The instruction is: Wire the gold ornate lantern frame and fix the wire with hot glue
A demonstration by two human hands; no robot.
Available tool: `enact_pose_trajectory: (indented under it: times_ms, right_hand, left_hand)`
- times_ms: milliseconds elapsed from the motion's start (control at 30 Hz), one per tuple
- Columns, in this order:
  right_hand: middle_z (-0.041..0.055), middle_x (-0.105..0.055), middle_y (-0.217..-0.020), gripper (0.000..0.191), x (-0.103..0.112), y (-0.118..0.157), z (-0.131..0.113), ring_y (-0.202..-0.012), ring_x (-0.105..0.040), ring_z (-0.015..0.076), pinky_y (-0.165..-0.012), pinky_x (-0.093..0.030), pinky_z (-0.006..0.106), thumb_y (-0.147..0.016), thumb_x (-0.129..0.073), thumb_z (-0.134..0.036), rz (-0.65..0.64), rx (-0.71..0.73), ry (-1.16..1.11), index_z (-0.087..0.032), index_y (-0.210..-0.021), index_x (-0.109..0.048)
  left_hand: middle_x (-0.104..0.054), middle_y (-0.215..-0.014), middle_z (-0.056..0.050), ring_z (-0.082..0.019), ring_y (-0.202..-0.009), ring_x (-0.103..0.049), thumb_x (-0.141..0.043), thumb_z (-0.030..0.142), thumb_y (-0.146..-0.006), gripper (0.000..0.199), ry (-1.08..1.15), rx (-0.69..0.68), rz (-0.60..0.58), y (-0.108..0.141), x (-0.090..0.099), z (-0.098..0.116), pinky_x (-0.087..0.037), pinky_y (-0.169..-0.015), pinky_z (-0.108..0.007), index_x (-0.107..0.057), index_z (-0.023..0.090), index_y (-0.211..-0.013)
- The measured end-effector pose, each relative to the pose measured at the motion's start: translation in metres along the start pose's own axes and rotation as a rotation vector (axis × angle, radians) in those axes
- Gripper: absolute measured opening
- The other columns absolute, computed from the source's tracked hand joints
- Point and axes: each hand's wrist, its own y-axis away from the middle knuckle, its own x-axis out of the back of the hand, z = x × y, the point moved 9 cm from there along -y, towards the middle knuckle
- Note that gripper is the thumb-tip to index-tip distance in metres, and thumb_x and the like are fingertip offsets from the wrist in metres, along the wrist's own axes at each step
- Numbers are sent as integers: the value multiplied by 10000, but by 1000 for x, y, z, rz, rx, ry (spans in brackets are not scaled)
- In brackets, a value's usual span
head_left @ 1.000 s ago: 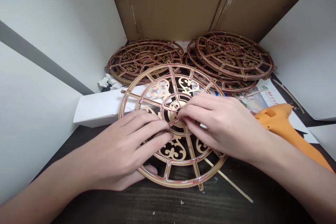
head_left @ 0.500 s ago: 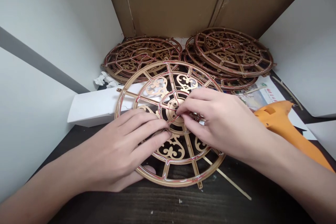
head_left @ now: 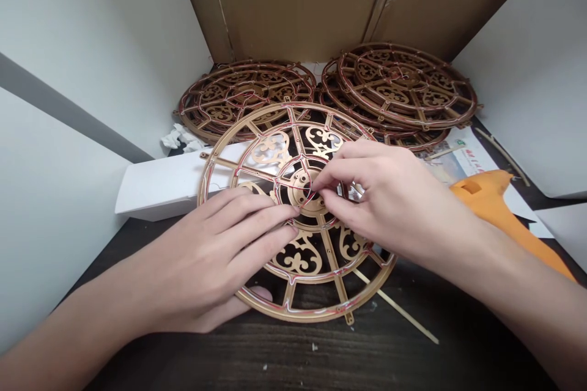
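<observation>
A round gold openwork frame (head_left: 339,293) with spokes and scroll ornaments is tilted up in front of me. Red and white wires (head_left: 293,184) run along its rings and spokes and into the hub. My left hand (head_left: 224,250) grips the frame at its left side, fingers over the front and thumb beneath the lower rim. At the hub, my right hand (head_left: 371,189) pinches the thin wires between thumb and forefinger. The wire ends are partly hidden by those fingertips.
Similar wired frames lie stacked at the back left (head_left: 247,98) and back right (head_left: 408,82), before a cardboard box (head_left: 298,6). A white box (head_left: 156,183) sits behind the frame. An orange tool (head_left: 486,195), likely a glue gun, and a thin stick (head_left: 403,311) lie right.
My right fingertips have shifted slightly at the hub, and more of the wire there now shows. My left hand keeps its hold; the view has moved a little.
</observation>
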Motion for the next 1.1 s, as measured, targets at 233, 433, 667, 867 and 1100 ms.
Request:
enact_pose_trajectory:
  times_ms: [233, 433, 667, 867, 1100]
  right_hand:
    - [22, -672, -934, 147, 3, 3, -1, -966, -627, 243, -855, -516, 426, -897, -670, -175, 37, 7, 57, -250, -882, -795]
    - [69, -590, -979, 135, 16, 6, -5, -907, -586, 232, -751, -483, 376, -928, -661, -208, 140, 34, 69, -210, -996, -777]
    - [39, -668, -886, 152, 16, 22, -23, -738, -618, 179, -595, -446, 323, -970, -573, -131, 116, 199, 68, -142, -1022, -715]
    - [121, -752, -1157, 203, 6, 34, -29, -1013, -718, 204, -826, -588, 317, -1014, -550, -110, 122, 385, 5, -96, -1098, -735]
    - [123, -777, -1166, 221, 0, 36, -36, -1093, -738, 267, -958, -632, 419, -1012, -562, -110, 135, 498, 76, -77, -1114, -756]
  left_hand:
    - [-616, -1460, -198, -382, -1311, -471, -683, 260, -919, 545, -5, -15, 6, 1, 0, 1, -367, -1110, -560, -565, 26, -1397]
    - [-616, -1438, -188, -372, -1292, -476, -683, 296, -917, 540, -9, -5, -7, -1, 0, 0, -360, -1106, -548, -568, 52, -1386]
    - [-591, -1459, -199, -391, -1298, -462, -685, 315, -879, 621, -56, -5, -61, -2, -4, 0, -331, -1130, -565, -541, 55, -1424]
    - [-599, -1462, -199, -381, -1303, -466, -595, 297, -955, 528, -31, 7, -38, -3, -3, 1, -348, -1127, -560, -550, 52, -1420]
    - [-584, -1479, -214, -399, -1310, -453, -655, 281, -928, 590, -30, -9, -46, -1, -5, 1, -321, -1131, -583, -528, 31, -1447]
